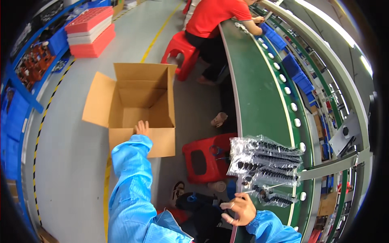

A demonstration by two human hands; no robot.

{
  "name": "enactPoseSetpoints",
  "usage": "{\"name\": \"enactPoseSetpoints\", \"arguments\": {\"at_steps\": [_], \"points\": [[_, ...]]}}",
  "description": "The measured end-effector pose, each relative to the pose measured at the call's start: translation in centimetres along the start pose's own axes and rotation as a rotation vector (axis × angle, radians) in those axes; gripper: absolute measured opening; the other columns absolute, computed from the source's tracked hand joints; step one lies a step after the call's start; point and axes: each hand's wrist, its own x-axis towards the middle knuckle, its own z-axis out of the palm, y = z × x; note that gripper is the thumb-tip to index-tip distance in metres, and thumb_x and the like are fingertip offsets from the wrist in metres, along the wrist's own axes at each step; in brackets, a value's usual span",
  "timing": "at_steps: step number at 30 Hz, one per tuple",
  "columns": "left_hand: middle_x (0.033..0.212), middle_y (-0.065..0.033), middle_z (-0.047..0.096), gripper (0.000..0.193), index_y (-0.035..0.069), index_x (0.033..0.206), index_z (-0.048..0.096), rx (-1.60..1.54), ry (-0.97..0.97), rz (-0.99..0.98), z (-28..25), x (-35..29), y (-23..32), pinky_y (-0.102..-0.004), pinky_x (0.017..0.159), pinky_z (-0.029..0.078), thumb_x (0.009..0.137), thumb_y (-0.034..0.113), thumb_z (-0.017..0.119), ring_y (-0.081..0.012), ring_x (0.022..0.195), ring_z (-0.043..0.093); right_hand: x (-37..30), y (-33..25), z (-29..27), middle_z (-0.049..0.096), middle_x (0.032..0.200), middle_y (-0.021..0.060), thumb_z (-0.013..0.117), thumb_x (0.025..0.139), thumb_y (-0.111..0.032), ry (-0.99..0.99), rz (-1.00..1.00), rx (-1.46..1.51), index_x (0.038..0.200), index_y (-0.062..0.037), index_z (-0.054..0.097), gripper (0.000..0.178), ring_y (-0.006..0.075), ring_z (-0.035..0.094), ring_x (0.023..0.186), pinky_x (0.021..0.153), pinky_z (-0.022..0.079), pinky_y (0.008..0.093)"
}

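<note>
A brown cardboard box (pixel 139 97) stands on the floor to my left with its top flaps spread, and its inside is bare cardboard. My left hand (pixel 142 128) is hooked over the near rim, fingers reaching inward above the near flap. At the edge of the green conveyor table (pixel 259 93), my right hand (pixel 242 209) hovers with thumb and fingers apart, holding nothing. Light bands circle some of its fingers. Just beyond that hand lie several clear plastic bags (pixel 265 160) with black, ridged, coil-like parts inside, overlapping in a stack and partly overhanging the table edge.
Red stools (pixel 206 158) stand beside the table. A person in a red shirt (pixel 216 16) sits farther along it. Small white pieces (pixel 293 107) line the belt. A metal frame arm (pixel 330 170) crosses at right. Red and white foam trays (pixel 90 34) and blue shelving (pixel 18 81) stand left.
</note>
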Motion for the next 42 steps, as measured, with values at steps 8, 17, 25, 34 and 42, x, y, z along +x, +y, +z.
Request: {"name": "enactPoseSetpoints", "arguments": {"at_steps": [8, 17, 25, 34, 42], "points": [[0.096, -0.0051, 0.055, 0.056, 0.011, 0.096, 0.052, -0.056, -0.302, 0.231, -2.0, -0.3, 0.5, -0.0353, 0.076, 0.041, 0.051, 0.033, 0.077, -0.0226, 0.093, 0.05, 0.0, -0.2, -0.3, 0.057, 0.065, -0.0017, 0.065, 0.071, -0.025, -0.004, 0.055, -0.008, 0.091, -0.0113, 0.06, 0.025, 0.0126, 0.057, 0.066, 0.084, 0.038, 0.0313], [0.081, -0.009, 0.062, 0.043, 0.009, 0.083, 0.057, -0.345, -0.426, 0.565, -5.7, -12.1, 2.4, -0.0382, 0.065, 0.046, 0.057, 0.038, 0.075, -0.0258, 0.078, 0.061, -0.3, -0.1, -0.2, 0.056, 0.064, -0.0024, 0.065, 0.071, -0.025, 0.01, 0.032, -0.017, 0.091, -0.0114, 0.06, 0.024, 0.0127, 0.056, 0.065, 0.085, 0.038, 0.0319], [0.087, -0.0082, 0.062, 0.04, 0.009, 0.087, 0.056, -0.403, -0.661, 0.781, -9.2, -25.9, 3.3, -0.0393, 0.065, 0.047, 0.062, 0.036, 0.072, -0.0268, 0.082, 0.06, -1.0, -0.1, -0.1, 0.058, 0.069, -0.0013, 0.064, 0.072, -0.025, 0.064, -0.012, -0.022, 0.091, -0.0092, 0.06, 0.024, 0.0139, 0.056, 0.067, 0.085, 0.038, 0.0325], [0.121, -0.0144, 0.048, 0.075, 0.001, 0.127, 0.035, -1.173, -1.51, 0.052, -7.3, -23.2, 4.2, -0.0387, 0.086, 0.043, 0.076, 0.052, 0.056, -0.028, 0.108, 0.049, -1.5, -0.4, -0.1, 0.059, 0.071, -0.0007, 0.062, 0.075, -0.024, 0.075, -0.01, 0.006, 0.093, -0.0069, 0.059, 0.025, 0.0157, 0.055, 0.071, 0.088, 0.037, 0.0333], [0.116, -0.0093, 0.049, 0.087, 0.002, 0.134, 0.019, -1.513, -0.96, -0.962, -2.3, -20.8, 12.1, -0.0425, 0.084, 0.045, 0.075, 0.055, 0.056, -0.0286, 0.103, 0.05, -1.1, 0.7, 0.4, 0.06, 0.073, -0.0001, 0.062, 0.075, -0.025, 0.079, -0.013, 0.033, 0.095, -0.0074, 0.058, 0.027, 0.0171, 0.056, 0.073, 0.088, 0.036, 0.0339]]}}
